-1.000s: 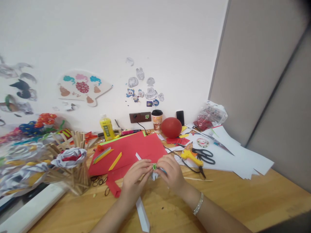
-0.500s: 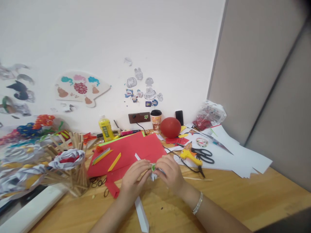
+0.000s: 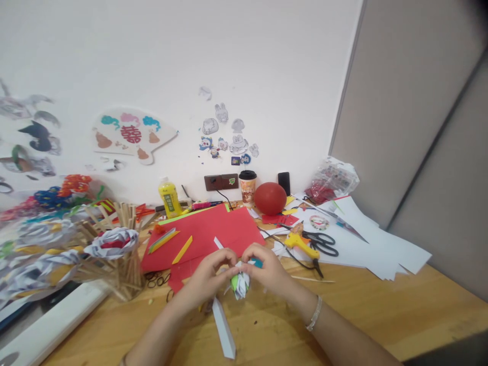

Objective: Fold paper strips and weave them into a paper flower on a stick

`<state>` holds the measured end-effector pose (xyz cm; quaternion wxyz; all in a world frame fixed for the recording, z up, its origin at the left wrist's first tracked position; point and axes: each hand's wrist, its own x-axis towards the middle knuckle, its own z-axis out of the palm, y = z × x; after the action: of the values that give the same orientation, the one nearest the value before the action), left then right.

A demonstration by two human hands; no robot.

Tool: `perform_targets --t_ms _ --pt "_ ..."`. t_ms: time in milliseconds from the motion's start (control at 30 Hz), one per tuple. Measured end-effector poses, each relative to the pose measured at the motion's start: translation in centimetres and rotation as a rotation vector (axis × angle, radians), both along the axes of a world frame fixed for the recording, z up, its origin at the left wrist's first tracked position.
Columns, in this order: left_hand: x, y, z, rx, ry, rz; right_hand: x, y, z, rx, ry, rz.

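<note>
A small white-and-green folded paper flower [image 3: 241, 288] is held over the front middle of the table. My left hand [image 3: 212, 272] pinches its upper left side between thumb and fingers. On the upper right side, my right hand [image 3: 266, 268] closes on it in the same way. A bit of blue shows by the right fingertips; I cannot make out what it belongs to. Below my hands lies a folded white paper strip [image 3: 224, 330]. Red paper sheets [image 3: 213, 229] spread just beyond my fingers, with a yellow strip [image 3: 182, 249] on them.
To the right are black scissors [image 3: 324, 244], a yellow glue gun [image 3: 301, 245] and white paper sheets [image 3: 396, 249]. A red balloon [image 3: 270, 199], a lidded cup [image 3: 247, 189] and a yellow bottle [image 3: 170, 199] stand behind. White paper flowers [image 3: 113, 242] and wooden sticks [image 3: 127, 274] crowd the left.
The paper flower has turned in my fingers, so more white and green folds show below them. My hands stay close together, and the view has shifted slightly.
</note>
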<state>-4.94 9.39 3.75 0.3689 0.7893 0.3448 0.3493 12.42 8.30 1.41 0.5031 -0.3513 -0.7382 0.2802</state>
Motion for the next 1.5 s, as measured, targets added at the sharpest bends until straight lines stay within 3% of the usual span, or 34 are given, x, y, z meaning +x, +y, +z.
perform_targets --t_ms 167,400,533,667,833,933,1033,1167,1267,1500 --pt "0.2 0.9 -1.0 -0.212 0.03 -0.012 -0.1 0.9 -1.2 -0.341 0.084 0.08" --pt "0.4 2.3 -3.8 -0.306 0.057 0.047 0.8 2.1 -2.3 -0.527 0.005 0.223" --pt "0.6 2.3 -4.2 -0.33 0.043 0.043 0.8 2.3 -2.5 -0.577 0.046 0.207" --pt "0.6 2.2 -4.0 -0.288 0.05 0.033 0.7 2.2 -2.5 -0.571 0.066 0.178" --pt "0.8 2.1 -3.9 -0.132 0.124 0.111 0.5 2.0 -2.3 -0.485 -0.031 0.04" --pt "0.6 2.1 -3.9 -0.166 0.118 0.071 0.4 1.9 -2.2 -0.444 -0.083 0.006" --pt "0.4 2.1 -3.7 -0.184 0.126 0.067 0.5 2.0 -2.0 -0.414 -0.097 0.021" --pt "0.5 1.7 -3.6 -0.093 0.216 0.145 0.9 2.1 -1.9 -0.402 -0.154 0.094" --pt "0.7 1.5 -3.8 -0.046 0.266 0.155 0.9 2.0 -1.9 -0.366 -0.223 0.072" --pt "0.5 2.0 -4.2 -0.073 0.206 0.139 0.5 1.6 -1.3 -0.351 -0.181 0.071"
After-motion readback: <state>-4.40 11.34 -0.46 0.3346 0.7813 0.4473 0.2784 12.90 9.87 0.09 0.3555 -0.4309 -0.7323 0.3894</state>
